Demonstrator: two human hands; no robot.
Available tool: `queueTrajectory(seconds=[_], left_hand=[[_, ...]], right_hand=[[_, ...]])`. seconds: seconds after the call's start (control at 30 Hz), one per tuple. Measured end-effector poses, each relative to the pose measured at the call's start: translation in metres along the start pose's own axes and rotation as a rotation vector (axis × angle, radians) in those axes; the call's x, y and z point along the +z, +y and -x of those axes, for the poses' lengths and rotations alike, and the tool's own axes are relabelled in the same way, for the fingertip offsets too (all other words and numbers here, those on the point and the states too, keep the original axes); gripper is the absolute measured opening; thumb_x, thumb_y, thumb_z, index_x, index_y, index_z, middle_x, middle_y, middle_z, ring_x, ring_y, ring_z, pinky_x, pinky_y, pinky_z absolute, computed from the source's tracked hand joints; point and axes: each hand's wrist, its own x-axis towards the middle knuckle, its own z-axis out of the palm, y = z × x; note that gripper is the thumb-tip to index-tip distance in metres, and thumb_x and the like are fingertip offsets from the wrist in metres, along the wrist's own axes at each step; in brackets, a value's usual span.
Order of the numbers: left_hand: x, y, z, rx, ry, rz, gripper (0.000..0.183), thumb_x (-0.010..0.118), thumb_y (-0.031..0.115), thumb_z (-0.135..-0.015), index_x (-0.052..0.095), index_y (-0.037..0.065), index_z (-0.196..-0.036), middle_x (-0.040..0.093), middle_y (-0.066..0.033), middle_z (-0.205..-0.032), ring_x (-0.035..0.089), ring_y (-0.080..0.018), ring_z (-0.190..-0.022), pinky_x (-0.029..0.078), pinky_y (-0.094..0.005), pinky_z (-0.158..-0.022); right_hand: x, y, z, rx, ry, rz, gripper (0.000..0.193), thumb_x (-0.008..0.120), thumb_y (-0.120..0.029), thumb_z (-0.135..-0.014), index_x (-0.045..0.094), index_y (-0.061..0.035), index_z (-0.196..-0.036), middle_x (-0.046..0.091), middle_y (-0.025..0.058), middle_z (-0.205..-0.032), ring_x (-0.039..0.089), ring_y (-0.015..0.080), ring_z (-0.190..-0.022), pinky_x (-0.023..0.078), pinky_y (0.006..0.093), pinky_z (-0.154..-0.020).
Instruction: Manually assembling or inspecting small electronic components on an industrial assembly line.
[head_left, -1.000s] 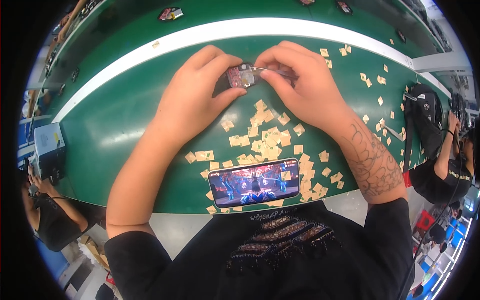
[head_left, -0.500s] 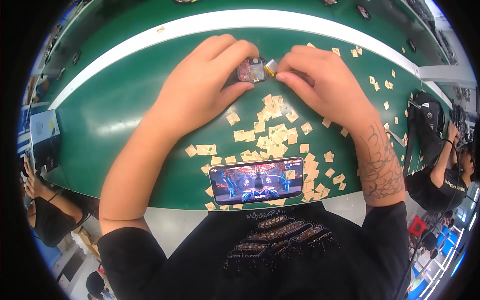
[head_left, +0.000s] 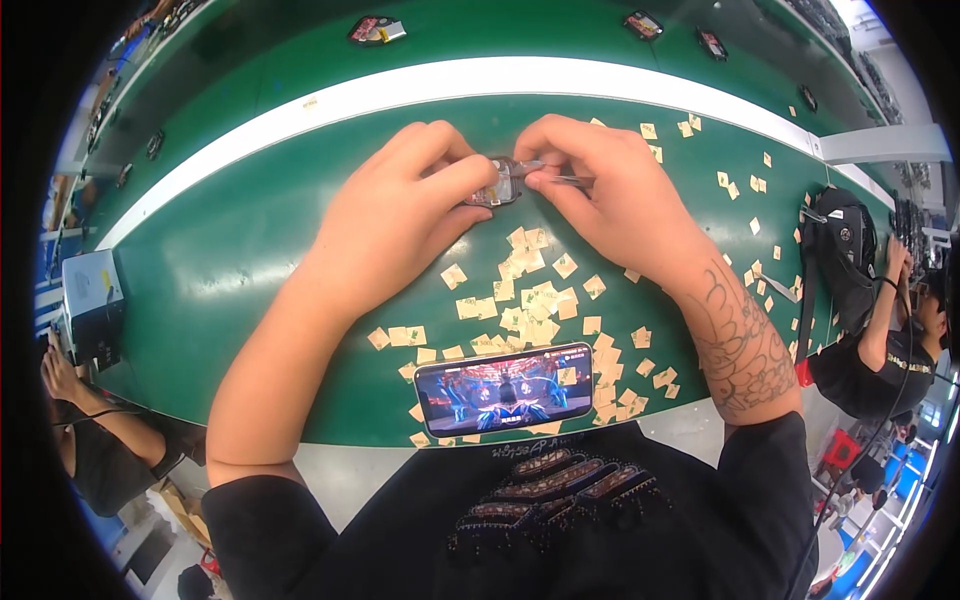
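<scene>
My left hand (head_left: 420, 185) is closed on a small dark-cased electronic device (head_left: 506, 180) with its inside exposed, at the far middle of the green table (head_left: 230, 330). Fingers cover its left part. My right hand (head_left: 600, 180) pinches what look like metal tweezers (head_left: 570, 181), their tips at the device's right edge. A silver piece shows between the pinching fingers and the device, too small to make out. Toward me lie many small cream paper squares (head_left: 540, 300), loosely scattered and partly overlapping.
A phone (head_left: 505, 390) playing a video lies near the front edge. A white rail (head_left: 500, 75) runs behind; beyond it sit more opened devices (head_left: 377, 31). At the right lies a black bag (head_left: 850, 235), with a co-worker (head_left: 885, 340) beyond. A box (head_left: 93, 290) stands left.
The silver battery with a yellow edge, seen beside my right fingertips before, no longer shows clearly. Metal tweezers now show in the right hand, which has moved closer to the device.
</scene>
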Motion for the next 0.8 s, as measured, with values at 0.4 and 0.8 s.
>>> queueTrajectory(seconds=[0.4, 0.8], left_hand=[[-0.002, -0.003, -0.003, 0.050, 0.015, -0.057, 0.035, 0.086, 0.004, -0.080, 0.073, 0.006, -0.112, 0.066, -0.0099, -0.106, 0.067, -0.0308, -0.098, 0.056, -0.0399, -0.085], [0.000, -0.001, -0.001, 0.085, 0.011, -0.061, 0.033, 0.087, 0.006, -0.081, 0.074, 0.009, -0.112, 0.066, -0.0064, -0.105, 0.066, -0.0276, -0.096, 0.055, -0.0402, -0.083]], right_hand=[[-0.002, -0.005, -0.007, 0.111, 0.018, -0.123, 0.014, 0.075, -0.005, -0.094, 0.072, -0.0045, -0.107, 0.074, 0.0127, -0.087, 0.074, 0.0268, -0.081, 0.059, 0.0364, -0.076], [-0.020, -0.005, -0.002, 0.044, -0.072, -0.132, 0.016, 0.076, -0.006, -0.097, 0.075, 0.0003, -0.112, 0.077, 0.0139, -0.095, 0.075, 0.0228, -0.090, 0.060, 0.0348, -0.084]])
